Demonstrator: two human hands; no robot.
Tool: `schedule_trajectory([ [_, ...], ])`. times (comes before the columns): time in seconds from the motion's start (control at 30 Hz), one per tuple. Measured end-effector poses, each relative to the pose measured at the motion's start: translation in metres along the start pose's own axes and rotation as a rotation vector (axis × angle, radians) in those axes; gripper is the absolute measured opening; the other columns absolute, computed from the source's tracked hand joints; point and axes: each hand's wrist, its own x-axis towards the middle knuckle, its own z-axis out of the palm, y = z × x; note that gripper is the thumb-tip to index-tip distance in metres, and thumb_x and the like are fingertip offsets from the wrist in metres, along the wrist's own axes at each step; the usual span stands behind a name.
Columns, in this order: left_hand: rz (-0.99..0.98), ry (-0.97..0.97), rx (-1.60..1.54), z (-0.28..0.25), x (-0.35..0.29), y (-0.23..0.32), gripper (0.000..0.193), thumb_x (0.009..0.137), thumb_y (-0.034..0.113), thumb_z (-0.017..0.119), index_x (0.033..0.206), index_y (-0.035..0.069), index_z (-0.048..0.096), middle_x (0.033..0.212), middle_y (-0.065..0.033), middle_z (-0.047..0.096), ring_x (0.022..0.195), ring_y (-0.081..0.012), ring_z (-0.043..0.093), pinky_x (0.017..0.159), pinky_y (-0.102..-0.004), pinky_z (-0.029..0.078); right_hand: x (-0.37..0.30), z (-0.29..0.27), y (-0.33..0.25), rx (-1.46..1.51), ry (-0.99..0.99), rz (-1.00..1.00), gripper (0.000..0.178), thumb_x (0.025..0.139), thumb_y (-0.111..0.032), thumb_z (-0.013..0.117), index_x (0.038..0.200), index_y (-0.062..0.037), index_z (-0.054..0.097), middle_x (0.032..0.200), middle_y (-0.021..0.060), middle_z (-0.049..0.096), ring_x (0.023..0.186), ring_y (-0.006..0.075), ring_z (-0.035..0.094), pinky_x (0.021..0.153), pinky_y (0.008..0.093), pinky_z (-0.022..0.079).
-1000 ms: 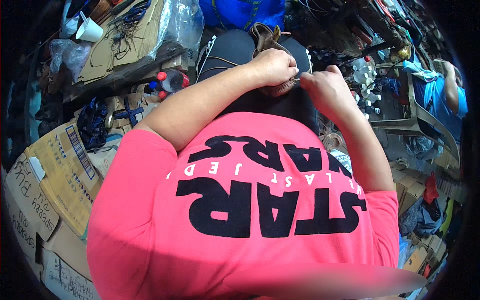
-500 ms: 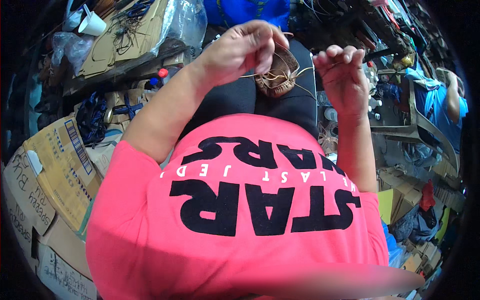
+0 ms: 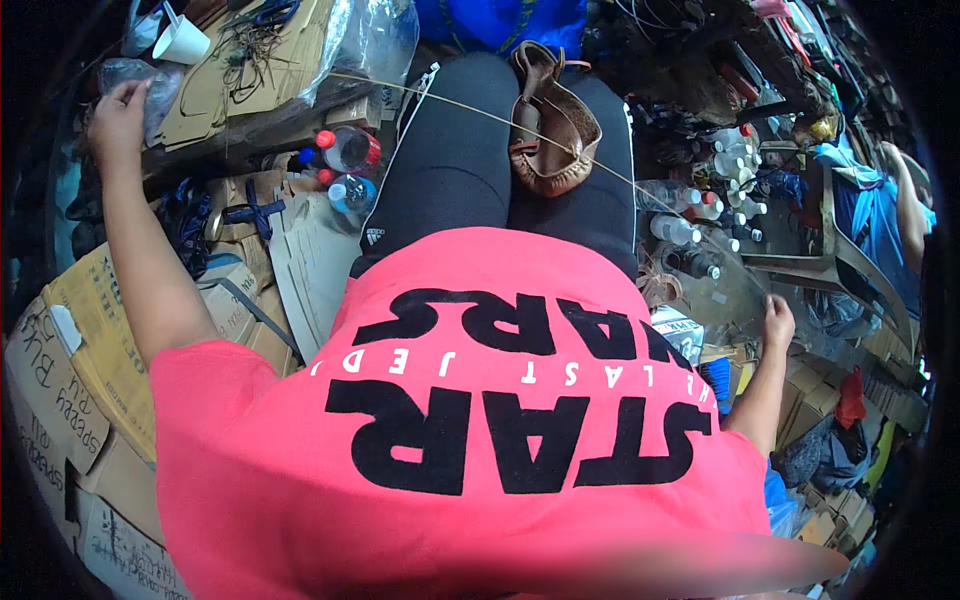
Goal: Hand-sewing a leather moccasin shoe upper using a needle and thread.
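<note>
A brown leather shoe upper (image 3: 568,125) with a gathered, stitched toe lies on my lap, between the thighs of my dark trousers. A pale thread (image 3: 470,108) runs taut across it, slanting from upper left to lower right. My left hand (image 3: 118,118) is stretched far out to the left beside a clear plastic bag, fingers pinched; the thread fades from sight before reaching it. Out to the right, my right hand (image 3: 778,322) is closed in a fist, with the thread's other end leading to it. Both arms are spread wide, away from the shoe upper.
At my left are cardboard sheets (image 3: 205,105) with loose dark cords, a white cup (image 3: 181,42) and plastic bottles (image 3: 350,150). More bottles (image 3: 690,230) stand on the right, near a plastic chair (image 3: 830,230). Another person's arm (image 3: 905,205) shows at far right.
Both hands have swung apart from above the shoe upper, the left one far left, the right one outward and back toward me. The loose thread has straightened into a taut line.
</note>
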Motion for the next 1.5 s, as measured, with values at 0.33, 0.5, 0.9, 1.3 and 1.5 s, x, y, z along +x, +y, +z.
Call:
schedule_trajectory([
  [0.33, 1.011, -0.538, -0.886, 0.054, -0.173, 0.349, 0.027, 0.078, 0.015, 0.068, 0.105, 0.009, 0.067, 0.102, -0.0092, 0.063, 0.099, -0.0243, 0.06, 0.089, -0.0332, 0.046, -0.079, -0.007, -0.307, 0.79, -0.542, -0.672, 0.024, 0.083, 0.0, 0.06, 0.106, -0.0049, 0.066, 0.081, 0.0028, 0.055, 0.077, 0.0118, 0.056, 0.069, 0.0247, 0.045],
  [0.5, 1.101, -0.718, -0.826, 0.067, -0.173, 0.392, 0.022, 0.078, 0.018, 0.069, 0.098, 0.008, 0.068, 0.093, -0.0081, 0.061, 0.089, -0.0256, 0.06, 0.079, -0.0341, 0.047, -0.072, 0.0, -0.352, 0.796, -0.399, -0.904, 0.014, 0.077, 0.003, 0.066, 0.088, -0.0055, 0.07, 0.085, 0.0024, 0.06, 0.082, 0.0118, 0.059, 0.074, 0.0248, 0.047],
  [0.9, 1.039, -1.031, -0.973, 0.092, -0.169, 0.391, 0.019, 0.081, 0.019, 0.069, 0.096, 0.008, 0.07, 0.092, -0.006, 0.058, 0.092, -0.0187, 0.057, 0.084, -0.0296, 0.044, -0.073, 0.015, -0.353, 0.813, -0.478, -0.977, 0.021, 0.074, 0.009, 0.063, 0.089, -0.0042, 0.068, 0.086, 0.001, 0.056, 0.083, 0.0104, 0.055, 0.074, 0.0227, 0.044],
  [1.3, 1.092, -1.106, -0.939, 0.092, -0.167, 0.39, 0.022, 0.082, 0.015, 0.067, 0.103, 0.011, 0.07, 0.094, -0.0076, 0.059, 0.094, -0.0196, 0.055, 0.086, -0.0298, 0.043, -0.101, 0.021, -0.351, 0.839, -0.269, -0.972, 0.02, 0.074, 0.002, 0.07, 0.091, -0.0083, 0.07, 0.08, 0.0026, 0.059, 0.074, 0.0125, 0.058, 0.067, 0.0243, 0.046],
  [1.5, 1.11, -1.183, -0.836, 0.089, -0.167, 0.393, 0.025, 0.081, 0.011, 0.066, 0.105, 0.013, 0.07, 0.095, -0.0074, 0.059, 0.094, -0.0216, 0.057, 0.083, -0.0296, 0.044, -0.116, -0.012, -0.362, 0.503, -0.193, -1.049, 0.02, 0.076, 0.001, 0.063, 0.09, -0.0112, 0.071, 0.081, 0.0107, 0.059, 0.077, 0.0278, 0.061, 0.068, 0.0336, 0.049],
])
